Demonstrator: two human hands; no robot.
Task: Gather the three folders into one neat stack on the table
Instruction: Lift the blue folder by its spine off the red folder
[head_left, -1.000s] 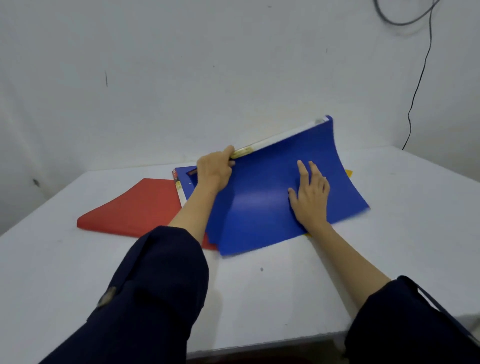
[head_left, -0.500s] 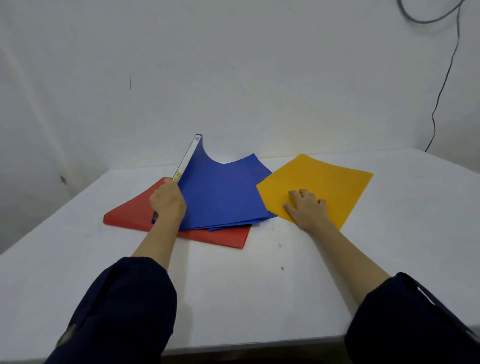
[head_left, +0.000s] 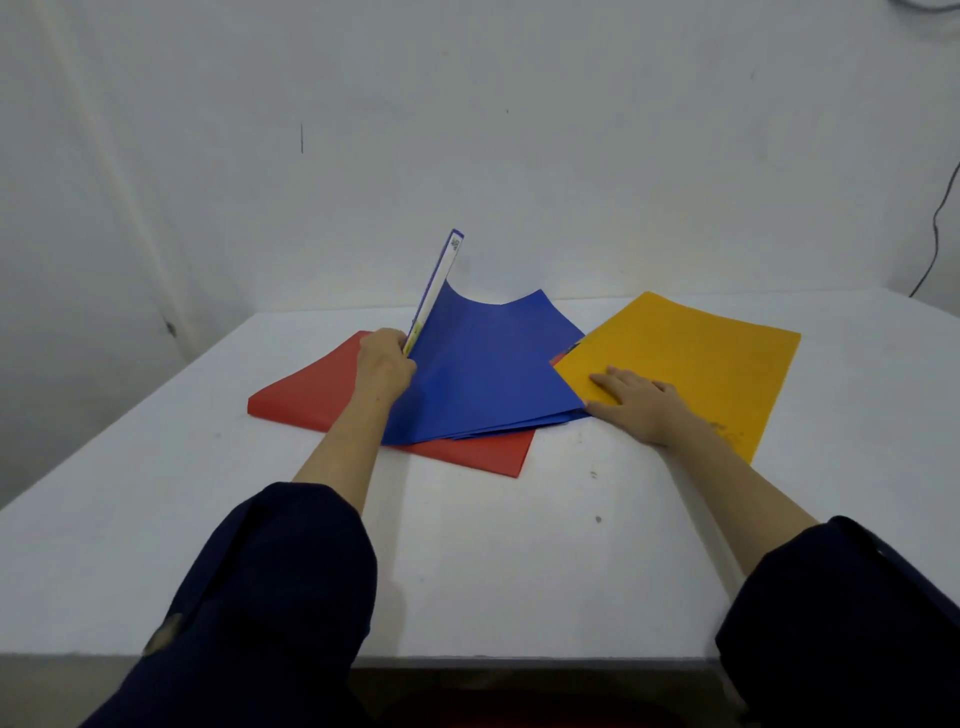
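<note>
I see a plain white counter (head_left: 156, 493) pushed into the corner of a bare white-walled room, a dark cable (head_left: 935, 234) hanging down the wall beyond my right hand. My left hand (head_left: 384, 361) is clenched on the spine edge of the blue folder (head_left: 488, 369), tilting it up off the red folder (head_left: 311, 395) beneath. My right hand (head_left: 639, 405) lies flat and released on the near corner of the yellow folder (head_left: 696, 353), just beside the blue one.

left hand (head_left: 385, 359) clenched, raised; right hand (head_left: 640, 407) flat, fingers spread
</note>
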